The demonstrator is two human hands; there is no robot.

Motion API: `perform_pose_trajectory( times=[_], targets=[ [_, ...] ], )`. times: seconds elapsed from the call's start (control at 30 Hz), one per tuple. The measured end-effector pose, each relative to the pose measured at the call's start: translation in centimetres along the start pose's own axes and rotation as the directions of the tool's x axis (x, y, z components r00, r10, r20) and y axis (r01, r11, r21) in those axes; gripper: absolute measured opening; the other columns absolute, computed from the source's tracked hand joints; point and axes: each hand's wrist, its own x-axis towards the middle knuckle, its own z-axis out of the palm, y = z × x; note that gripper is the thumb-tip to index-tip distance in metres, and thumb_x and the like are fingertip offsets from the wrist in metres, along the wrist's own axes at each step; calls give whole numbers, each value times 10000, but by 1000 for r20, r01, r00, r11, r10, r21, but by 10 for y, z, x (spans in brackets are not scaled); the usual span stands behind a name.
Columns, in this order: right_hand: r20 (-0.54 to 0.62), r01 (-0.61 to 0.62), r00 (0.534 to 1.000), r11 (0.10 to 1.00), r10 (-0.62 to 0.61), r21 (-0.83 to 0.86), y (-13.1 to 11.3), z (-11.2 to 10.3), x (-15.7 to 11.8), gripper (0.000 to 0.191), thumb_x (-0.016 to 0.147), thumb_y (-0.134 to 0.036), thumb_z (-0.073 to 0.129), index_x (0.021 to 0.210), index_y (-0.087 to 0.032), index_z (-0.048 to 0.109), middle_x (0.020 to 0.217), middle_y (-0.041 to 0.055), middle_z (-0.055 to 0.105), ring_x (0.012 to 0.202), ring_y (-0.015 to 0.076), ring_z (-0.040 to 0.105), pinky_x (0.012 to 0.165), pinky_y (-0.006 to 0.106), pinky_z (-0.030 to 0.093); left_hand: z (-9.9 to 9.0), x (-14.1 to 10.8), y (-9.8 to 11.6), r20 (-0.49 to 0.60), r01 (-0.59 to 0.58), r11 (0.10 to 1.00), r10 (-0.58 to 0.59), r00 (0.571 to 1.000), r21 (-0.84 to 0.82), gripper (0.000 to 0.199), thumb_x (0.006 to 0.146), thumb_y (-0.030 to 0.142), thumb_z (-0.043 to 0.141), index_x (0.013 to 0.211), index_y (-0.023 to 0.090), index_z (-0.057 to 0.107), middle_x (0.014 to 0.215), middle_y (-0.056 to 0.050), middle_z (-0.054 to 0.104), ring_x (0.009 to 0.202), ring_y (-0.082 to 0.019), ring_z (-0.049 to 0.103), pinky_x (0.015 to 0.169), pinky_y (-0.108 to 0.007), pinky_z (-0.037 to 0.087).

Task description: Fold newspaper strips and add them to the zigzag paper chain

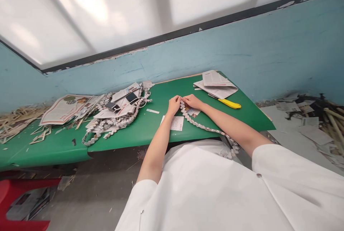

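Green tabletop against pale blue wall, bare toward the right corner. Near the middle, left hand and right hand together, pinching the far end of a folded-paper chain, exact fingertip hold hard to make out; trailing over the near edge, partly behind the right forearm. Farther right, yellow handle beside folded newspaper. Near left, red stool, cut off.

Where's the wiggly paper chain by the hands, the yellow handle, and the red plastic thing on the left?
Paper chain [199, 126]: head view, on its zigzag middle stretch.
Yellow handle [230, 103]: head view, mid-handle.
Red plastic thing [7, 197]: head view, on its side, bottom left.
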Motion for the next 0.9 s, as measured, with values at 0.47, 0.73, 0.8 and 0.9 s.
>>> perform_pose_trajectory(
  times=[0.47, 0.73, 0.8, 0.9],
  targets=[
    [8, 9, 1000, 997, -8, -71, -1, 1, 0, 591, 1051, -608, 384, 639, -203, 508, 622, 13, 622, 602, 163, 499, 638, 311, 352, 1, 1, -2, -8, 44, 998, -44, 999, 50, 278, 990, 277, 508, 765, 192, 649, 734, -19, 661, 718, -162, 547, 705, -266, 383],
    [17, 3, 1000, 997, -1, -82, 3, 2, 1, 577, 1054, -596, 390, 655, -199, 523, 632, 5, 627, 600, 157, 490, 637, 311, 339, 2, 2, -6, -23, 31, 998, -30, 999, 47, 321, 984, 278, 500, 695, 192, 609, 668, -5, 601, 672, -155, 496, 667, -278, 358],
    [23, -4, 1000, 997, 6, -71, 4, 2, 1, 574, 1055, -590, 390, 663, -197, 534, 638, 3, 635, 605, 155, 500, 644, 307, 347, 2, 2, -7, -26, 27, 999, -26, 999, 47, 328, 981, 283, 500, 677, 195, 587, 645, 3, 572, 658, -152, 474, 657, -280, 344],
    [30, -20, 999, 999, 22, -49, 3, 2, 0, 574, 1062, -580, 381, 668, -195, 537, 640, 0, 638, 607, 153, 514, 653, 304, 362, 3, 2, -7, -26, 17, 999, -16, 1000, 38, 331, 978, 288, 499, 664, 198, 555, 629, 10, 543, 649, -148, 456, 648, -284, 325]
  ],
)
